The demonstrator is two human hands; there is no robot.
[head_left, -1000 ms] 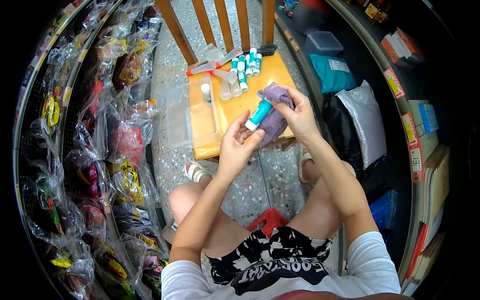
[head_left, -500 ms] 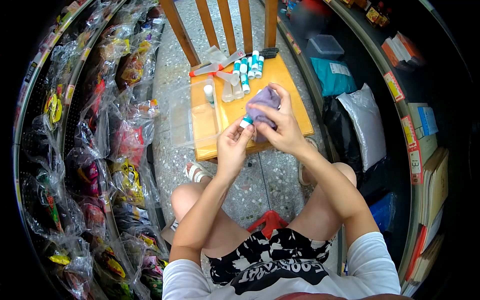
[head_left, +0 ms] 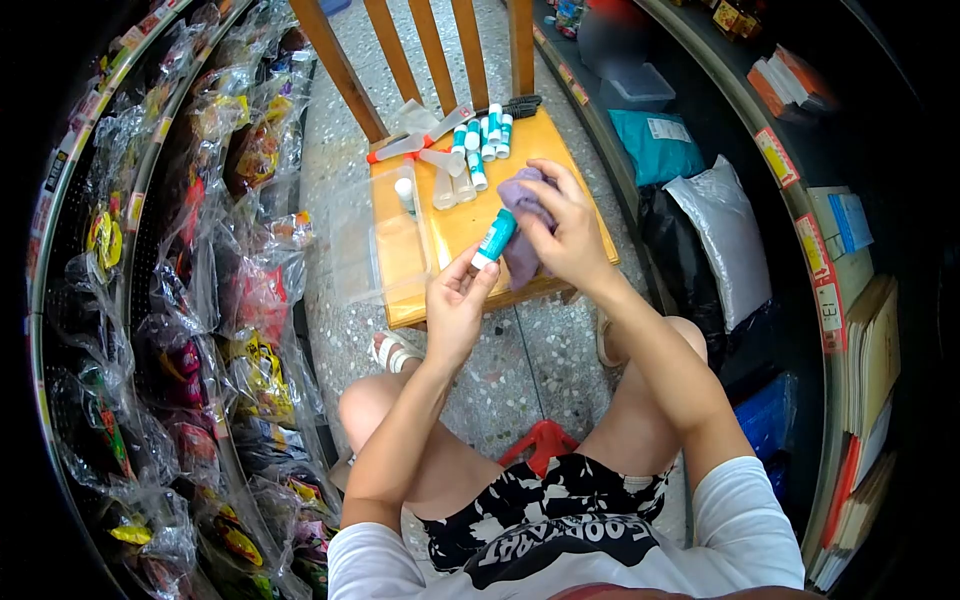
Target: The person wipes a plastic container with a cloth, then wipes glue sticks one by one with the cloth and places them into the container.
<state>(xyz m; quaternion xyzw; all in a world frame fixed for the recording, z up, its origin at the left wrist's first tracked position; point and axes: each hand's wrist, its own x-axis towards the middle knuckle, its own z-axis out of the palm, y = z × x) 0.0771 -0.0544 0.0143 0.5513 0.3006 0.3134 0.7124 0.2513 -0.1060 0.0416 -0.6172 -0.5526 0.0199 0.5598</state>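
Note:
Between thumb and fingers, my left hand (head_left: 458,300) holds the white end of a teal glue stick (head_left: 495,238), tilted up toward the right. My right hand (head_left: 568,228) grips a purple cloth (head_left: 522,262) just right of the stick, with part of the cloth hanging down. Beyond the hands, several teal-and-white sticks (head_left: 477,170) stand or lie on the yellow chair seat (head_left: 455,225). Beside them are clear bottles with red tips (head_left: 446,160). At the seat's left, a clear plastic box (head_left: 350,245) overhangs the edge, and a white-capped stick (head_left: 404,190) is seen by it.
Shelves of plastic-wrapped packets (head_left: 262,290) line the left side. On the right shelf are a teal parcel (head_left: 655,145), a silver bag (head_left: 722,240) and stacked paper (head_left: 872,360). A chair back (head_left: 465,50) rises beyond the seat. A red stool edge (head_left: 541,445) shows between the legs.
The cloth covered most of the stick half a second ago; now it has moved off to the right and the teal body shows. The whole view has shifted slightly.

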